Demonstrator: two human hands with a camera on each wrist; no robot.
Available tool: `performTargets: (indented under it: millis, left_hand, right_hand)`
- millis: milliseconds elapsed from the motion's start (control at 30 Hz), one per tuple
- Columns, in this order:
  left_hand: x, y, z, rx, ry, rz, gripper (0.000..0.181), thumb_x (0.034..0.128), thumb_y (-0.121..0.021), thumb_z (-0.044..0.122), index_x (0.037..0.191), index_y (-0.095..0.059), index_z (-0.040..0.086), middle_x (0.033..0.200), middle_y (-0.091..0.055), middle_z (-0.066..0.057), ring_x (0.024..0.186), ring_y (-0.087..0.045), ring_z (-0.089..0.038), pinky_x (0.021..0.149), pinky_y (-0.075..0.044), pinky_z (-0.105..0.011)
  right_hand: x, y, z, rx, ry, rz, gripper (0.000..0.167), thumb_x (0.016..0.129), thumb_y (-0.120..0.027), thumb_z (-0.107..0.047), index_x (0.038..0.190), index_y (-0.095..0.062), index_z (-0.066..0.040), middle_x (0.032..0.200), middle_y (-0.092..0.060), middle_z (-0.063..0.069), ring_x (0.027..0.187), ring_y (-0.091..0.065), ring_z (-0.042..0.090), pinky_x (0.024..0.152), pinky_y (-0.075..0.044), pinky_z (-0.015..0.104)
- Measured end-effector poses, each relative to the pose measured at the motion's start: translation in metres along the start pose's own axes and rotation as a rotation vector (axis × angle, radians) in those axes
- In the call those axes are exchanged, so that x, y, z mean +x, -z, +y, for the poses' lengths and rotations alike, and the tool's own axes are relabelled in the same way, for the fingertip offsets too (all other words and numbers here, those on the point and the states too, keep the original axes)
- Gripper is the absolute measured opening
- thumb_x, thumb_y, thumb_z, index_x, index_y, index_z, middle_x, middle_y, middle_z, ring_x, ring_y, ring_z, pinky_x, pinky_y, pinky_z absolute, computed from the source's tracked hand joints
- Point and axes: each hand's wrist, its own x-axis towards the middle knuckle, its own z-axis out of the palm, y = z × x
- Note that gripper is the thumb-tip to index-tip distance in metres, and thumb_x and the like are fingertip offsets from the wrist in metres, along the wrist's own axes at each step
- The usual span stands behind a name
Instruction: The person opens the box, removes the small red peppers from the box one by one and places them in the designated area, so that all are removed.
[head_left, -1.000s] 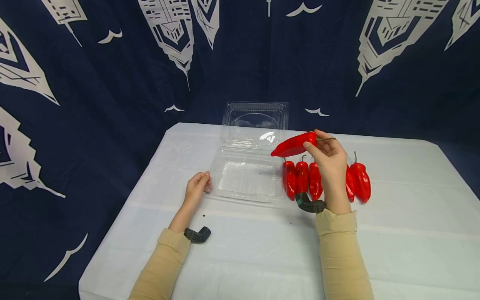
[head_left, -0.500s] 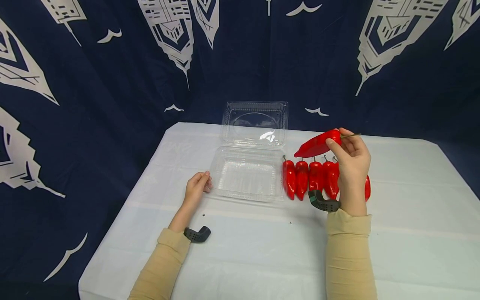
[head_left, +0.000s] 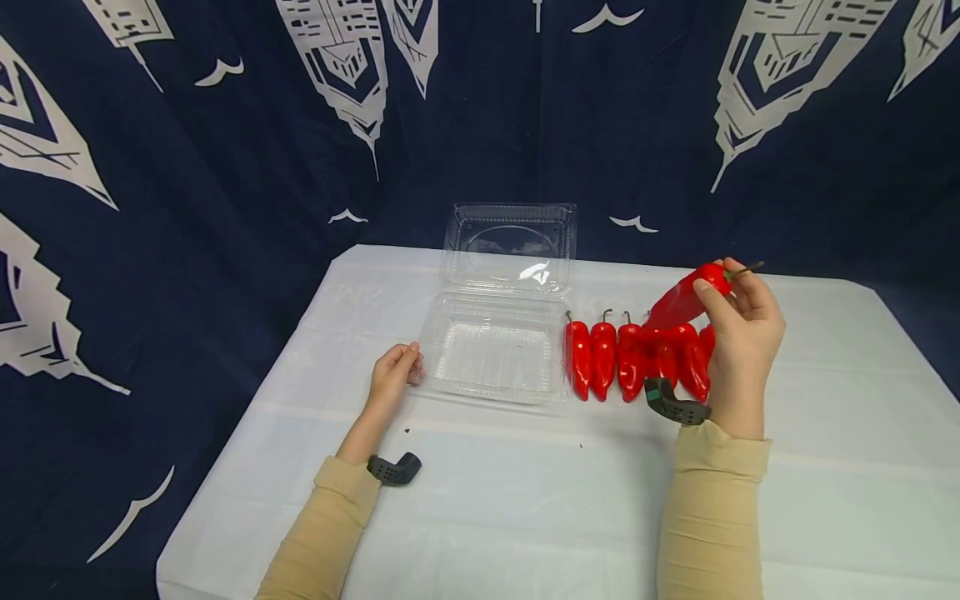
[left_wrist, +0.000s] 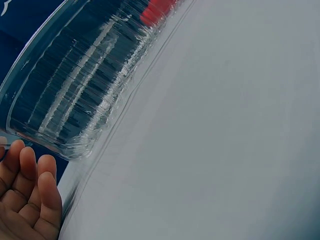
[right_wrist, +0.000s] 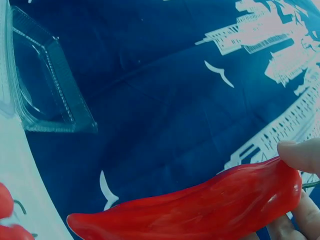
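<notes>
My right hand (head_left: 746, 333) pinches a red pepper (head_left: 686, 298) by its stem end, thumb on the near side. The pepper hangs tilted, tip down to the left, above a row of several red peppers (head_left: 603, 360) on the table. In the right wrist view the held pepper (right_wrist: 200, 210) spans the bottom. At its left edge, the open clear plastic clamshell container (head_left: 442, 379) is pinched by my left hand (head_left: 390, 377). Curled fingers (left_wrist: 48, 192) show just under the rim in the left wrist view; the thumb is mostly cut off there. My right hand and wrist hide part of the row.
The container's lid (head_left: 510, 250) stands raised at the back, before a dark blue patterned cloth (head_left: 480, 117). A white cloth covers the table (head_left: 510, 500). Small dark specks lie near the front. Each wrist wears a black device (head_left: 675, 406).
My right hand has carried the pepper rightward, from beside the container's right edge to over the right part of the row. The left hand and container have stayed put.
</notes>
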Motion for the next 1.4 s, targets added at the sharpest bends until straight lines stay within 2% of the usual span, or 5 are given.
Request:
performTargets:
  millis: [533, 867, 967, 1200, 1400]
  left_hand:
    - [0.001, 0.002, 0.003, -0.009, 0.027, -0.023, 0.035, 0.0985, -0.05, 0.022, 0.085, -0.055, -0.009, 0.072, -0.053, -0.006, 0.064, -0.052, -0.015, 0.056, -0.046, -0.021]
    - [-0.013, -0.001, 0.031, 0.019, 0.008, -0.036, 0.029, 0.0989, -0.048, 0.014, 0.08, -0.053, -0.008, 0.071, -0.053, -0.006, 0.064, -0.053, -0.015, 0.058, -0.048, -0.022]
    - [-0.013, -0.002, 0.031, 0.02, 0.009, -0.036, 0.03, 0.0991, -0.048, 0.014, 0.08, -0.053, -0.008, 0.071, -0.053, -0.006, 0.064, -0.053, -0.015, 0.058, -0.048, -0.022]
    - [0.0, 0.002, 0.004, 0.0, 0.024, -0.029, 0.032, 0.0987, -0.05, 0.019, 0.082, -0.054, -0.007, 0.072, -0.053, -0.007, 0.064, -0.052, -0.016, 0.057, -0.047, -0.022]
    - [0.001, 0.001, -0.001, -0.008, 0.003, -0.01, 0.034, 0.0976, -0.052, 0.025, 0.08, -0.055, -0.003, 0.07, -0.053, -0.005, 0.062, -0.051, -0.013, 0.056, -0.046, -0.02]
  right_hand:
    - [0.011, 0.024, -0.002, 0.04, 0.018, 0.088, 0.048, 0.073, -0.081, -0.011, 0.119, -0.065, -0.012, 0.122, -0.057, 0.008, 0.105, -0.056, 0.018, 0.092, -0.046, 0.026]
    - [0.015, 0.037, -0.003, -0.03, 0.025, 0.162, 0.045, 0.076, -0.079, -0.013, 0.119, -0.065, -0.016, 0.123, -0.057, 0.007, 0.105, -0.055, 0.017, 0.1, -0.039, 0.031]
    - [0.017, 0.041, -0.002, -0.029, 0.026, 0.176, 0.046, 0.076, -0.079, -0.013, 0.12, -0.065, -0.017, 0.122, -0.057, 0.008, 0.105, -0.055, 0.017, 0.101, -0.037, 0.032]
    - [0.023, 0.054, -0.001, -0.094, 0.008, 0.205, 0.049, 0.079, -0.077, -0.02, 0.125, -0.062, -0.025, 0.135, -0.049, 0.002, 0.117, -0.048, 0.018, 0.106, -0.032, 0.033]
    - [0.027, 0.063, 0.003, -0.133, -0.008, 0.229, 0.049, 0.079, -0.077, -0.023, 0.125, -0.061, -0.028, 0.138, -0.046, -0.001, 0.117, -0.049, 0.018, 0.105, -0.032, 0.033]
